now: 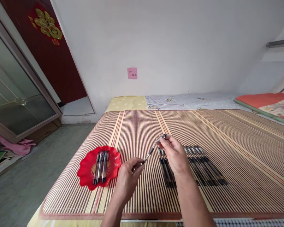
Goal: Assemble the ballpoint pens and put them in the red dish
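Observation:
Above the striped mat, both hands grip one slim black-and-clear pen (149, 154), which slants up to the right. My left hand (129, 177) is closed around its lower end. My right hand (176, 153) pinches the clear, dark-ended cap (160, 139) at the upper end. Whether the cap is seated on the pen or partly off is hard to see. Under and beside my right hand lies a row of similar black pens (207, 167), partly hidden by the hand and forearm. Left of my left hand, a red scalloped plate (84, 167) carries several more pens (101, 167) side by side.
The bamboo mat (137, 126) covers a bed against the white wall. Folded orange and floral bedding (267, 102) lies at the far right. A pink note (132, 73) sticks to the wall. Grey floor (52, 151) and a glass-paned door (16, 85) are on the left.

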### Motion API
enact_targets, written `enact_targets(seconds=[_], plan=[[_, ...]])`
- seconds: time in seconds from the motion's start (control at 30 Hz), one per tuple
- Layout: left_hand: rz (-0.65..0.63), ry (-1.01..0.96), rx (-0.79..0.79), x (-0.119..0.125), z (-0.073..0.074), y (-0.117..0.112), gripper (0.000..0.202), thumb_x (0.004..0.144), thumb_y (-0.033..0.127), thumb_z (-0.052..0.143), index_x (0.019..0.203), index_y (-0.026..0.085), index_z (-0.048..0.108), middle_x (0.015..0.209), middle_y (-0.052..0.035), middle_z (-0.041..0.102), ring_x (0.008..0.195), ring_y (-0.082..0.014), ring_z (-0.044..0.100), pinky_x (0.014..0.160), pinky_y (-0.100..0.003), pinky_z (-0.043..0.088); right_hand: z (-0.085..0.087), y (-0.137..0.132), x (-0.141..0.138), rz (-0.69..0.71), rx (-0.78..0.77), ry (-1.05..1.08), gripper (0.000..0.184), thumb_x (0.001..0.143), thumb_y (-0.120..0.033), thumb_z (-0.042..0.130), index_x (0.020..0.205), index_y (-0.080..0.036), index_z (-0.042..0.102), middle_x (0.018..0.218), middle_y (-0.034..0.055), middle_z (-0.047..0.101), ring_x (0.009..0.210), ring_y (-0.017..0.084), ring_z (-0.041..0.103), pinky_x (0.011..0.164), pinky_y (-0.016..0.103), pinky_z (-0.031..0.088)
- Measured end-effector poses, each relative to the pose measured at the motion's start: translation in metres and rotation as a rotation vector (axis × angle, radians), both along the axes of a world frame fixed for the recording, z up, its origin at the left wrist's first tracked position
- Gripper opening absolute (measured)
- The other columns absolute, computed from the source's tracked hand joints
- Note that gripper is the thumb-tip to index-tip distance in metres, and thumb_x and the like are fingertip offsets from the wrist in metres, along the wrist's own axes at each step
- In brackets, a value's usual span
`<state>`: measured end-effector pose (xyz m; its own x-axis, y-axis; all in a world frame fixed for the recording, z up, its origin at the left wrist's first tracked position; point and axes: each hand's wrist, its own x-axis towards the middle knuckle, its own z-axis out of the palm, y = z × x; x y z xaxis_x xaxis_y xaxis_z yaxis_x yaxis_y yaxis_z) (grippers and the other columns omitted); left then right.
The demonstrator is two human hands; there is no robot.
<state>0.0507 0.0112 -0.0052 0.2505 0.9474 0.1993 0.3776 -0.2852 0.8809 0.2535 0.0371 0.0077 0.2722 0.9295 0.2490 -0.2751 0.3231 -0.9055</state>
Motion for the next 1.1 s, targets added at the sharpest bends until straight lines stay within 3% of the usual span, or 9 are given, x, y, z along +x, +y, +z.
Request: enact_targets(seconds=[0.33, 0.63, 0.83, 0.97, 1.1], plan=[[-0.011, 0.010, 0.031, -0.001, -0.001, 0.000, 0.014, 0.092, 0.027, 0.064, 0.097, 0.022, 0.075, 0.081, -0.0017, 0.071, 0.076, -0.0184, 0.063, 0.069, -0.027, 0.043, 0.002, -0.003, 0.008, 0.064, -0.009, -0.088, 0.022, 0.086, -0.038, 0.079, 0.100, -0.023, 0.073, 0.095, 0.0015, 0.070, 0.089, 0.017, 0.066, 0.088, 0.032, 0.053], [0.020, -0.049, 0.057, 0.002, 0.006, -0.005, 0.012, 0.091, 0.025, 0.063, 0.092, 0.020, 0.074, 0.082, -0.0029, 0.072, 0.078, -0.0194, 0.066, 0.071, -0.029, 0.046, 0.009, -0.006, -0.005, 0.254, -0.065, -0.199, 0.025, 0.085, -0.042, 0.079, 0.092, -0.019, 0.070, 0.087, 0.0008, 0.068, 0.085, 0.016, 0.066, 0.083, 0.030, 0.053], [0.095, -0.083, 0.058, 0.007, 0.005, -0.008, 0.012, 0.087, 0.029, 0.067, 0.086, 0.019, 0.073, 0.073, -0.0016, 0.068, 0.068, -0.0170, 0.061, 0.064, -0.027, 0.045, 0.005, -0.005, -0.010, 0.244, -0.101, -0.233, 0.032, 0.084, -0.048, 0.079, 0.082, -0.019, 0.066, 0.077, -0.0010, 0.064, 0.075, 0.015, 0.065, 0.075, 0.030, 0.054], [0.057, -0.119, -0.065, 0.011, 0.006, -0.011, 0.015, 0.089, 0.032, 0.065, 0.092, 0.019, 0.072, 0.075, -0.0013, 0.070, 0.070, -0.0166, 0.062, 0.064, -0.026, 0.046, -0.002, -0.001, -0.013, 0.304, -0.115, -0.254, 0.034, 0.086, -0.052, 0.075, 0.095, -0.020, 0.069, 0.090, 0.0025, 0.070, 0.087, 0.018, 0.069, 0.087, 0.034, 0.053], [0.080, -0.125, -0.090, 0.012, 0.008, -0.011, 0.015, 0.089, 0.032, 0.063, 0.089, 0.019, 0.072, 0.076, -0.0021, 0.070, 0.070, -0.0176, 0.063, 0.064, -0.028, 0.046, -0.008, 0.002, -0.009, 0.345, -0.166, -0.332, 0.036, 0.086, -0.054, 0.075, 0.099, -0.020, 0.069, 0.094, 0.0061, 0.073, 0.090, 0.020, 0.069, 0.092, 0.038, 0.053]])
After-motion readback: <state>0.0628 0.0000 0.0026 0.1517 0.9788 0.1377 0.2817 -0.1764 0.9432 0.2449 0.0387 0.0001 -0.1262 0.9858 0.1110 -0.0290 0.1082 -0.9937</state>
